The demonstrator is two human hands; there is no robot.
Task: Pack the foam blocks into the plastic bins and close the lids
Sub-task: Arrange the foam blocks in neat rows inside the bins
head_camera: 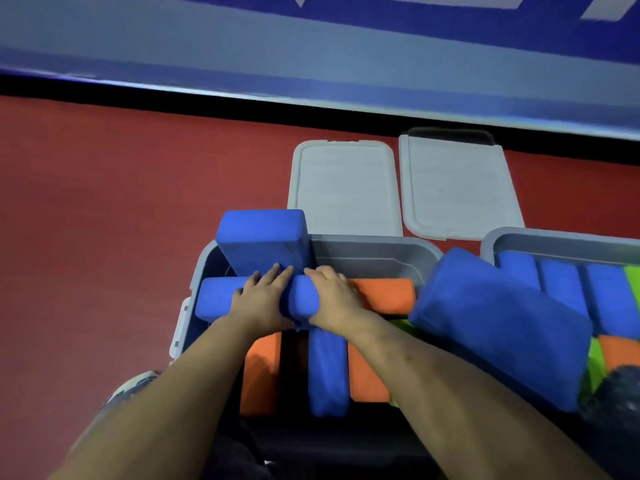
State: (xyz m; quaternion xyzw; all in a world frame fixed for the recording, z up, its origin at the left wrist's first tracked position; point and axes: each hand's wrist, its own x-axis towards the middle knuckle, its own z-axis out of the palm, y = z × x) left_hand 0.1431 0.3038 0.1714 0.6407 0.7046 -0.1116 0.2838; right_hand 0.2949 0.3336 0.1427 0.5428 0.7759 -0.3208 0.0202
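A grey plastic bin [374, 252] stands open in front of me, holding orange foam blocks [384, 292], a blue one on edge [327, 372] and a green one, mostly hidden. Across its left part lies a blue foam block [216, 297]. My left hand [265, 299] and my right hand [334, 296] both grip this block from above, side by side. Another blue block [263, 240] leans upright at the bin's far left corner. A large blue block [498, 323] lies tilted across the gap to a second bin [554, 240] at the right, which holds blue, green and orange blocks.
Two grey lids [346, 188] [457, 188] lie flat on the red floor [104, 220] behind the bins. A blue wall with a black base strip runs along the back. A dark object sits at the lower right edge.
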